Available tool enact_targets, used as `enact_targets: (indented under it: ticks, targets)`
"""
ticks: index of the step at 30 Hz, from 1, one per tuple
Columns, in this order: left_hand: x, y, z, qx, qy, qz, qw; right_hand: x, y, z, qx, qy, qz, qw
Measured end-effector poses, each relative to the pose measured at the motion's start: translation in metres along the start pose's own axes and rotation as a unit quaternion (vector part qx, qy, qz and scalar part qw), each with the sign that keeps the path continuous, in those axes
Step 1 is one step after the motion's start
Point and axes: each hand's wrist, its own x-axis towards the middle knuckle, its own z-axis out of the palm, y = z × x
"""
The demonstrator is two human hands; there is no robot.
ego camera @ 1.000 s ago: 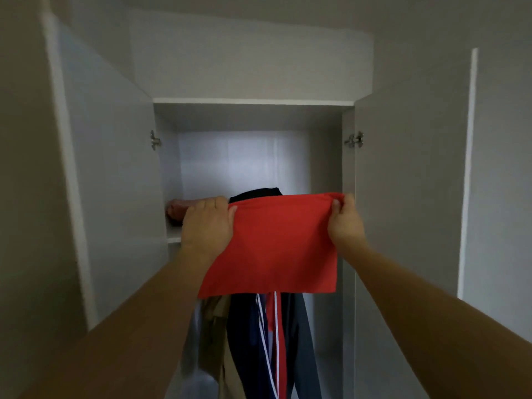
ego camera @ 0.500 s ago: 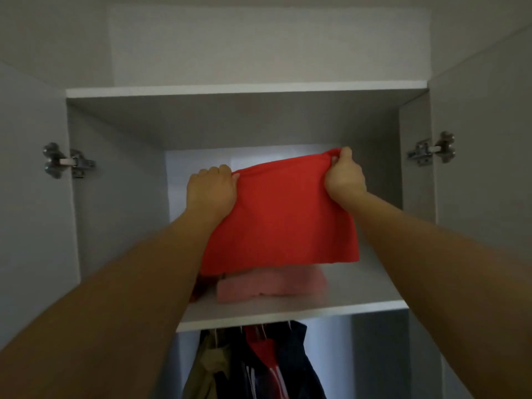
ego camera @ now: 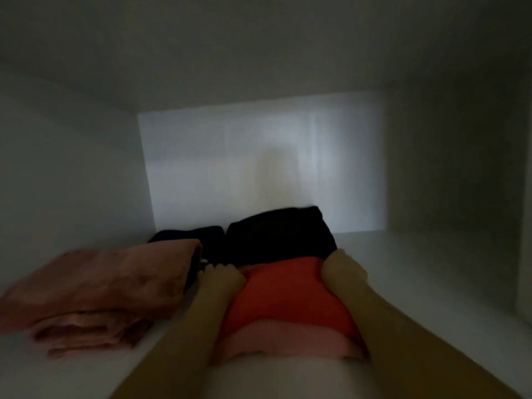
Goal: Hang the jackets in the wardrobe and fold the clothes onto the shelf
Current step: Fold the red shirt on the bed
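Observation:
The folded red garment [ego camera: 285,298] lies on top of a folded pink garment [ego camera: 290,341] on the white wardrobe shelf [ego camera: 431,283]. My left hand [ego camera: 221,279] holds the red garment's far left corner, fingers curled over it. At the far right corner my right hand [ego camera: 344,272] grips the same cloth. Both forearms reach in from the bottom of the view. The fingertips are blurred and dim.
A stack of folded dusty-pink clothes [ego camera: 98,289] sits on the shelf's left. Folded black clothes [ego camera: 280,236] and a dark navy piece [ego camera: 190,236] lie behind, against the back wall [ego camera: 259,162]. The shelf's right side is bare. Side walls and ceiling close in.
The red garment went from hanging up in front of the shelf to lying down on the pink pile. The view moved inside the shelf compartment; both hands kept their hold.

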Motion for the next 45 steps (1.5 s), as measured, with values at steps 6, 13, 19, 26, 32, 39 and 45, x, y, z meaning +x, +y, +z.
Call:
enact_targets:
  ticks: [6, 13, 19, 26, 32, 39, 45]
  targets:
    - [0.001, -0.003, 0.009, 0.045, 0.123, 0.012, 0.991, 0.014, 0.005, 0.009, 0.007, 0.039, 0.009, 0.999]
    - [-0.001, -0.002, 0.005, 0.016, 0.086, 0.007, 0.996, 0.006, 0.005, 0.006, -0.004, 0.033, 0.016, 0.999]
    - [-0.002, -0.002, 0.005, -0.004, 0.074, 0.003, 0.997, 0.005, 0.003, 0.003, -0.006, 0.027, 0.037, 0.999]
    - [0.002, -0.002, 0.007, -0.066, 0.052, -0.021, 0.996, 0.01, 0.005, 0.006, -0.02, 0.036, 0.044, 0.998]
    - [-0.01, -0.002, 0.002, -0.093, 0.091, -0.018, 0.991, -0.006, 0.002, -0.009, 0.029, 0.027, 0.026, 0.999]
    - [-0.068, -0.011, -0.062, -0.095, 0.332, 0.124, 0.93, -0.086, 0.007, -0.082, -0.034, 0.124, -0.068, 0.989]
    - [-0.146, 0.024, -0.065, -0.127, 0.327, 0.26, 0.9, -0.204, 0.04, -0.115, -0.121, 0.175, -0.061, 0.975]
